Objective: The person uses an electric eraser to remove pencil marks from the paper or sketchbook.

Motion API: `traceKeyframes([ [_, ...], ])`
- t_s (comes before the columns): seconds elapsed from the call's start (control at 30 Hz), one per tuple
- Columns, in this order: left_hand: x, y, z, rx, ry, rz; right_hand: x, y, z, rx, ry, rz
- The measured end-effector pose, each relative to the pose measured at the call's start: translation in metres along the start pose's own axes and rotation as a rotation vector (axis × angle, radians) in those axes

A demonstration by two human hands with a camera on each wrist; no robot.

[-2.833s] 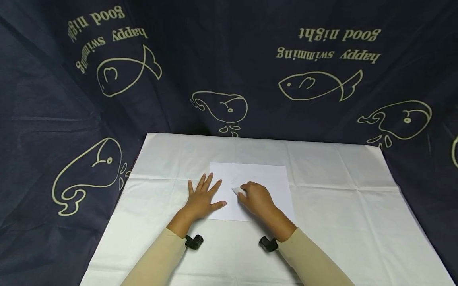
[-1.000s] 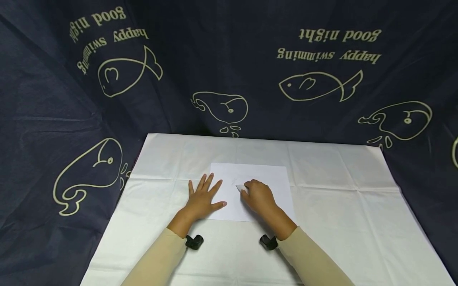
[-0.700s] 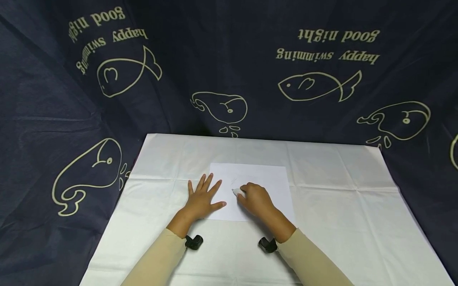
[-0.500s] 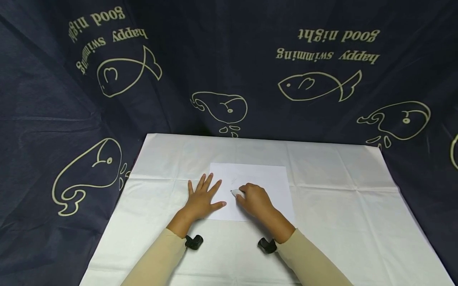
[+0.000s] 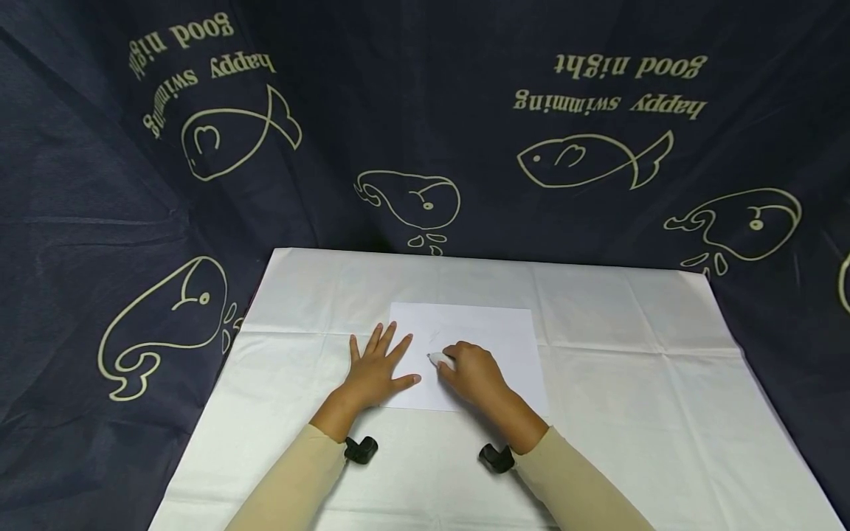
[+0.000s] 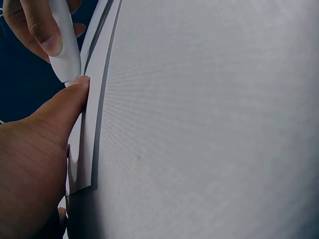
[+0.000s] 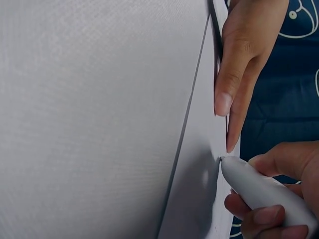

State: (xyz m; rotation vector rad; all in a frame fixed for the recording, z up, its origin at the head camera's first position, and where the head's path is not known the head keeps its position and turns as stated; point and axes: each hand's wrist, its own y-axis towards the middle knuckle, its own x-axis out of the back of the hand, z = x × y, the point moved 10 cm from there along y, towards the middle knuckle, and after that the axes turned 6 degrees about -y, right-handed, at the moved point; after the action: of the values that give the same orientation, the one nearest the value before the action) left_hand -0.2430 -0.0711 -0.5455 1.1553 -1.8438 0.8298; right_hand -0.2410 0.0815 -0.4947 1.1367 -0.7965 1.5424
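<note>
One smooth tapered white pen (image 7: 261,186) pinched in right hand (image 5: 477,375), left hand (image 5: 370,376), fingers spread, partly on one rectangular white paper (image 5: 494,328), one creased white cloth (image 5: 598,413) beneath

- White is seen along the pen-like tool (image 7: 264,191), and its tip (image 7: 221,159) is finished in something darker!
- White again: the paper (image 5: 494,322) is marked with faint grey strokes (image 5: 434,335).
- More white is spread across, by the tablecloth (image 5: 611,405).
- Now the curtain (image 5: 478,44), dyed deep navy, is patterned with pale-yellow outlined fish (image 5: 594,160) and whales (image 5: 408,199); the lettering (image 5: 631,65) is printed in that same yellow.
- Both sleeves (image 5: 292,479) are coloured plain beige.
- Black is shown by both wrist cameras (image 5: 361,449).
</note>
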Motion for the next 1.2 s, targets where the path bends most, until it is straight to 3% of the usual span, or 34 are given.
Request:
traceKeyframes([
  [0.6,0.000,0.000,0.000,0.003,-0.005,0.006,-0.001,0.000,0.002,0.007,0.003,0.009],
  [0.87,-0.001,0.001,0.001,0.011,0.002,0.011,0.001,0.004,-0.008,-0.025,-0.024,-0.042],
  [1.2,0.002,0.000,-0.002,-0.005,-0.020,-0.012,-0.002,0.002,-0.001,0.024,0.011,-0.015],
])
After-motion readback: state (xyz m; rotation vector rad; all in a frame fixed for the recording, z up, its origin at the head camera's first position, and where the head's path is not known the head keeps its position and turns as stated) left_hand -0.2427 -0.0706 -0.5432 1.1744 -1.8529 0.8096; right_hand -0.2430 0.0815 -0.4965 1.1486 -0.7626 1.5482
